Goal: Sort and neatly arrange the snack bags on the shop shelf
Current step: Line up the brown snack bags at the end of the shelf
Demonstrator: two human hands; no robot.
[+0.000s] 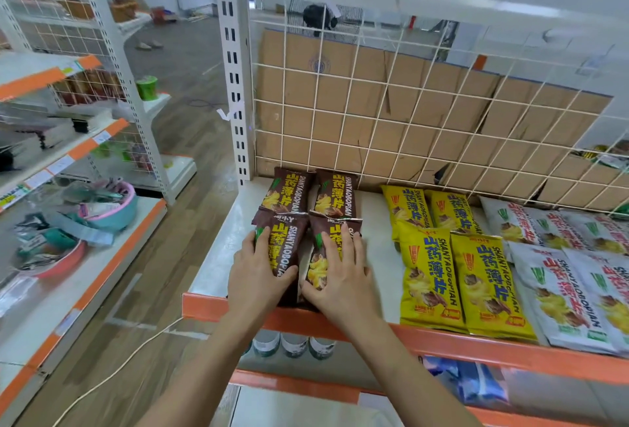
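Brown snack bags lie in two columns at the left end of the white shelf (218, 249). My left hand (253, 278) lies on the front left brown bag (286, 243), thumb curled round its right edge. My right hand (340, 277) lies flat on the front right brown bag (325, 249), fingers spread and straight. Two more brown bags (308, 193) sit behind them against the wire back. Yellow bags (456, 266) lie in rows to the right, then grey-white bags (565, 273) further right.
A white wire grid (391, 127) backed with cardboard closes the shelf's rear. The orange front rail (459, 345) runs below my wrists. Bottles (292, 345) stand on the shelf underneath. Another shelf unit (68, 188) with bowls stands to the left across a wooden aisle.
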